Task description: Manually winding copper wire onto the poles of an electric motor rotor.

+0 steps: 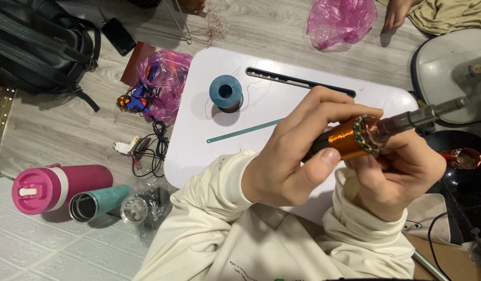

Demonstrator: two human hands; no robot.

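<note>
While both hands meet at 3 o'clock over the white lap table (198,156), left hand (292,156) is clamped round the copper-wound coil (350,139), right hand (402,174) cups its end by the metal shaft (433,113). Looks dense, rigid; enamel wire fragile, so hold core/shaft. Blue wire spool (226,92) at 11 o'clock

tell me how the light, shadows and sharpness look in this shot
Head view: even, soft indoor light; the blue spool throws a faint shadow on the white table. A mild sheen shows on the copper coil held between left hand and right hand. Focus is sharp mid-frame; the corners bend slightly from the wide lens.
</note>
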